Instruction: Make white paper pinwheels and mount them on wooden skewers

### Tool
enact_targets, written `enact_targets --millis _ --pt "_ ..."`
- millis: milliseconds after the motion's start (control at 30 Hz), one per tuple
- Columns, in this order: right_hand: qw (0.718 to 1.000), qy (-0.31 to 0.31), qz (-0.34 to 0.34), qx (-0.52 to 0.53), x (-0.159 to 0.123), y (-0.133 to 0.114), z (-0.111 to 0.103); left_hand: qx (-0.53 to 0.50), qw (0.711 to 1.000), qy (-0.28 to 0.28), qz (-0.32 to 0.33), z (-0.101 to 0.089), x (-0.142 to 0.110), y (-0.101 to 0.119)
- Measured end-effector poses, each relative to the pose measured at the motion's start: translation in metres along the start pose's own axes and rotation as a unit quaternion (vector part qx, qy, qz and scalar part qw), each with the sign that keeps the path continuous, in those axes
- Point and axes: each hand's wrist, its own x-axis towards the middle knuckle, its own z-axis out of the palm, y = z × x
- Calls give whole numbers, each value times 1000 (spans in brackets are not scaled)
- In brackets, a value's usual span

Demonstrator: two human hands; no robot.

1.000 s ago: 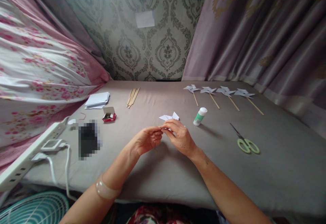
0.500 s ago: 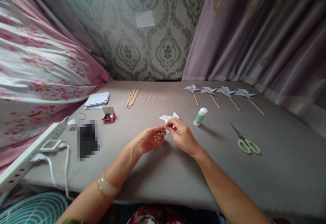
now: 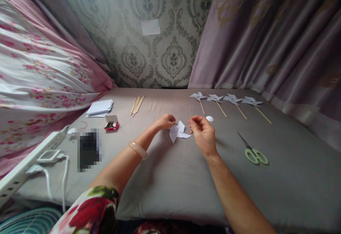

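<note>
My left hand (image 3: 165, 121) pinches the upper edge of a white folded paper pinwheel (image 3: 179, 132) and holds it just above the grey cloth. To the right of the paper, my right hand (image 3: 203, 133) has its thumb and forefinger pinched on something small that I cannot make out. Behind that hand only the white cap of a glue stick (image 3: 209, 118) shows. Several finished paper pinwheels on wooden sticks (image 3: 229, 102) lie in a row at the back right.
Green-handled scissors (image 3: 253, 153) lie to the right. At the left are a red box (image 3: 111, 124), a stack of white paper (image 3: 100, 108), loose wooden sticks (image 3: 137, 104) and a white power strip (image 3: 32, 163). Curtains (image 3: 266, 35) hang at the right, floral bedding (image 3: 39, 74) at the left.
My left hand reached forward and lifted the paper pinwheel. My right hand drew apart from it to the right, in front of the glue stick. The camera leaned forward a little.
</note>
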Motion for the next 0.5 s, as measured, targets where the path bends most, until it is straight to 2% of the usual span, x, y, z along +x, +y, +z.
enact_targets --millis 233,500 --pt "1000 -5 -4 -21 0 1 -1 34 996 -83 -17 -1 8 -1" --pt "999 -19 -4 -45 -1 2 0 28 990 -120 -62 1 -4 -6"
